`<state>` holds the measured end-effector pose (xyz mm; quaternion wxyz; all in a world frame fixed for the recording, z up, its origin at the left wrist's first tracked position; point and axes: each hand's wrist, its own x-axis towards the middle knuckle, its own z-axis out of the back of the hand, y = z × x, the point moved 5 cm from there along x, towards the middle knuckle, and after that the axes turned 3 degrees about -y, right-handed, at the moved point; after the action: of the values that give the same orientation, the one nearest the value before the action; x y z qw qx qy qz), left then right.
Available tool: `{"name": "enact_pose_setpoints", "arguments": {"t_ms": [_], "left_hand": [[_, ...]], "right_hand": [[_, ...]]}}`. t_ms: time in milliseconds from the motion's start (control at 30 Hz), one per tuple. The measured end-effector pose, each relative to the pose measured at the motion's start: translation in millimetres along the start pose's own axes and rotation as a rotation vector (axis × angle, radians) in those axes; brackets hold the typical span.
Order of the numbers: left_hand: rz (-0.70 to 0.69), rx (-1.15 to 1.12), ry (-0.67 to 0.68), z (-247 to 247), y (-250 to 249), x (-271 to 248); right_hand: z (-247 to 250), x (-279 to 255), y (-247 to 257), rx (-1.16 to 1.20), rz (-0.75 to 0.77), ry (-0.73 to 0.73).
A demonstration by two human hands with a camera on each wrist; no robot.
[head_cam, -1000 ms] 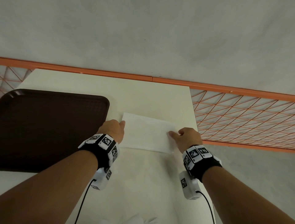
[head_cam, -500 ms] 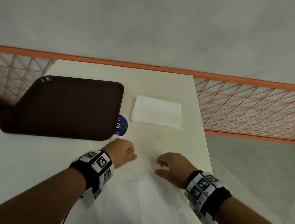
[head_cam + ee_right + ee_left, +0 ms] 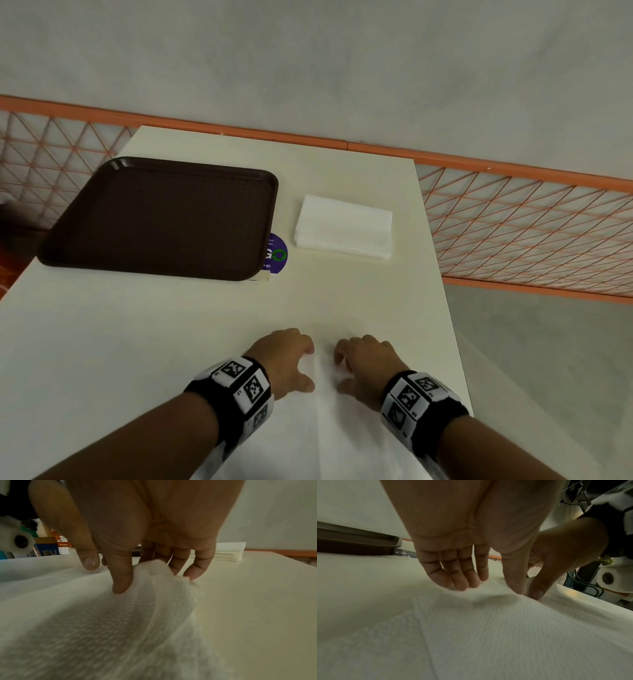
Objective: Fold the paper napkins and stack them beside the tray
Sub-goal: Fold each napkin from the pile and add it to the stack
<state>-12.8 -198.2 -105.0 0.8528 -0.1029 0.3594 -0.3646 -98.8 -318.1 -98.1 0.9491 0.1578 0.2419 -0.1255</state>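
**A:** Napkins, item by item, left to right?

**B:** Brown tray [image 3: 157, 216], far left of the desk [image 3: 137, 325], nothing on it. A purple sticker [image 3: 278, 253] shows at its near right corner. Stack of folded napkins [image 3: 343, 226], just right of the tray, apart from its rim, well beyond both hands.

**A:** And the sheet being worked?

**B:** Unfolded napkin [image 3: 318, 428], lying at the near edge of the desk, running from under the wrists toward the person. Its far edge sits directly beneath both sets of fingertips.

**A:** Left hand?

**B:** Left hand [image 3: 284, 359], on the left part of that far edge. Fingers [image 3: 462, 577] are fairly straight, tips down on the paper, thumb touching it alongside. Resting on the sheet, not clearly pinching it.

**A:** Right hand?

**B:** Right hand [image 3: 366, 363], close beside the left, on the same edge. Thumb and fingers are curled round a raised bunch of the sheet, as the right wrist view shows; it grasps the napkin.

**A:** Relation governing the next move?

**B:** Judgement only: the sheet lies below and behind the fingertips, so a fold would carry the far edge back toward the body. Hands are about equally near. The stack lies ahead, slightly right, marginally closer to the right hand.
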Motion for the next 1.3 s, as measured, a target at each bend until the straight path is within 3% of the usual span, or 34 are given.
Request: {"name": "enact_pose_setpoints", "arguments": {"t_ms": [200,600,867,1067,1200,1300], "left_hand": [[-0.026,0.005,-0.05,-2,-6,2],[-0.022,-0.315,-0.074,27,11,0],[-0.042,-0.892,-0.074,51,14,0],[0.021,-1.34,-0.196,62,32,0],[0.068,-1.438,-0.266,62,36,0],[0.128,-1.423,-0.322,57,41,4]], "right_hand": [[3,1,3,0.055,-0.047,0.008],[33,-7,-24,0.657,-0.171,-0.146],[22,-14,-51,1.122,-0.266,-0.08],[28,-25,-63,1.415,-0.287,-0.008],[37,-21,-61,1.591,-0.307,-0.066],[35,-14,-57,1.599,-0.435,-0.118]]}}
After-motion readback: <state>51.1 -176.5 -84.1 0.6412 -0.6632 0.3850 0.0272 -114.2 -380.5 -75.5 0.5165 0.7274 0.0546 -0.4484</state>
